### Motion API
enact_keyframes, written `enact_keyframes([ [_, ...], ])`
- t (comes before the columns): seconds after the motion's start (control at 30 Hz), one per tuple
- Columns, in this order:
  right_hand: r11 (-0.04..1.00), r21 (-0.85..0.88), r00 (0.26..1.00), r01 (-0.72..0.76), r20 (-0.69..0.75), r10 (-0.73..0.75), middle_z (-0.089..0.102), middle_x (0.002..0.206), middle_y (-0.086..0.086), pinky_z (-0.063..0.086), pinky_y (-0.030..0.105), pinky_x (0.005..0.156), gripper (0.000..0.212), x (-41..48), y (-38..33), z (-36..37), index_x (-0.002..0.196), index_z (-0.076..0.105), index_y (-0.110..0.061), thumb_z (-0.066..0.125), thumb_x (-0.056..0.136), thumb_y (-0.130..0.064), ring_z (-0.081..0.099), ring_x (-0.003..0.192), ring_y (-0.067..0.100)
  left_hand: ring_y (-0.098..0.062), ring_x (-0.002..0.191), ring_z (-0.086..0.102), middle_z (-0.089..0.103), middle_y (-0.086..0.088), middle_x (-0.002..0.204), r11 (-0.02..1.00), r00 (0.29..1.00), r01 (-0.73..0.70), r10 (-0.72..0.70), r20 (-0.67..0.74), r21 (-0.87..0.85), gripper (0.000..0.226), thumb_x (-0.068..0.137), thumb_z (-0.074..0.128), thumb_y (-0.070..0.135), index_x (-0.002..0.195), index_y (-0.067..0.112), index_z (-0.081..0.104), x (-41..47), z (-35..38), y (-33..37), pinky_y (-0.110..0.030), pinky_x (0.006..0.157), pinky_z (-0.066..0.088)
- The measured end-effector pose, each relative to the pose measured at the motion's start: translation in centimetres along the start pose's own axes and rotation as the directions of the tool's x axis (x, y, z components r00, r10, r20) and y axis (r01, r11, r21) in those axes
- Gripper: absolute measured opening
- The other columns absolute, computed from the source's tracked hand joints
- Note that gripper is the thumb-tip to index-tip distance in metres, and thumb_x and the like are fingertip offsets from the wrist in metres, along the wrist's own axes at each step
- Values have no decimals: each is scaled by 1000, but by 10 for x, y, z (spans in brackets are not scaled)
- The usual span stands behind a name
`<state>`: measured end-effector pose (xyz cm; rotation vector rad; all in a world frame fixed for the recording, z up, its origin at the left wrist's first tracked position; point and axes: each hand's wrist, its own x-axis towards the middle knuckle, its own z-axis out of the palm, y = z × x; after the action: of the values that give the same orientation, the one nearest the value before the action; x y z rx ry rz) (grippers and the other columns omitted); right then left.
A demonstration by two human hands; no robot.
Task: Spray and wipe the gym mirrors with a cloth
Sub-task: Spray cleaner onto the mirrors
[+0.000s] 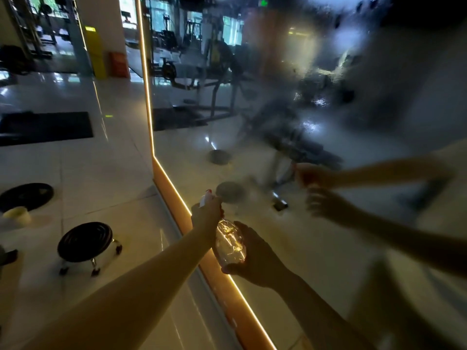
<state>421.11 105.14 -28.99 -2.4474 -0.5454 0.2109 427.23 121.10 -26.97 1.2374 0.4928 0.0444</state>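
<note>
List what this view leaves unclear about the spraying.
Head view:
- Cloth: nowhere in frame.
- Spray bottle trigger: covered by the left hand.
- Right hand: in shadow under the bottle, fingers indistinct.
- Mirror upper right: spray film blurs the reflections.

Dim gym as I see it: glossy pale tiled floor carrying a black mat toward its left edge, a wheeled black stool nearer, yellow pillar and bright windows beyond.

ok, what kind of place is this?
Most likely a gym: the big wall mirror reflects a weight bench and machines, a weight plate lies on the tiled floor, and more racks stand beyond.
</note>
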Motion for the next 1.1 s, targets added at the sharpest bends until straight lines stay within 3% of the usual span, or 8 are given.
enact_keyframes([
  [0.17,997,53,998,48,-33,-46,41,151,-13,42,31,110,121,23,-16,-9,161,22,-28,77,62,-74,46,132,10,-27,100,63,63,-14,108,994,997,-78,76,33,77,9,101,60,19,109,23,60,12,-8,24,-37,86,52],
  [0.3,995,72,995,66,-76,-61,45,153,-8,45,30,108,121,40,-28,-9,159,24,-31,67,59,-84,50,133,12,-31,116,64,61,-15,125,993,996,-87,85,33,77,37,99,65,25,134,21,55,28,-9,45,-41,99,57],
  [0.43,993,80,988,89,-136,-77,44,155,-11,49,37,109,117,53,-44,-15,158,28,-34,72,60,-81,50,135,12,-24,95,62,62,-14,109,991,991,-137,137,9,-7,10,101,62,19,101,29,60,25,-10,72,-37,89,53],
  [0.63,987,15,965,157,-213,-151,48,135,-18,48,39,109,95,79,-71,-35,151,36,-31,91,72,-40,51,124,9,-17,77,65,65,-8,85,963,964,-265,264,-21,-40,7,105,59,22,107,20,66,29,-12,116,-31,75,54],
  [0.77,981,38,946,189,-275,-172,45,151,-14,48,34,106,108,97,-88,-48,157,30,-33,92,70,-49,49,132,12,-27,100,68,71,-15,107,948,951,-309,308,-36,-71,38,89,67,42,119,18,68,15,-8,151,-40,94,54],
  [0.83,977,60,942,205,-284,-180,43,154,-10,53,34,99,109,105,-95,-54,157,28,-36,92,70,-49,55,129,16,-27,94,67,70,-14,99,932,936,-352,352,-24,-81,56,77,65,44,124,14,68,14,-7,166,-41,90,54],
  [0.93,972,33,922,233,-325,-210,45,152,-10,54,35,99,109,118,-106,-64,157,27,-35,91,70,-51,55,127,15,-17,73,60,61,-4,75,907,912,-408,410,-1,-110,14,102,56,19,101,14,69,19,-7,187,-29,71,52],
  [1.1,945,-3,866,328,-399,-302,46,143,-18,45,24,102,104,147,-128,-86,156,34,-32,90,70,-51,48,122,2,-8,62,58,58,1,66,858,858,-514,514,0,-7,16,107,50,15,111,7,65,36,-8,227,-19,58,49],
])
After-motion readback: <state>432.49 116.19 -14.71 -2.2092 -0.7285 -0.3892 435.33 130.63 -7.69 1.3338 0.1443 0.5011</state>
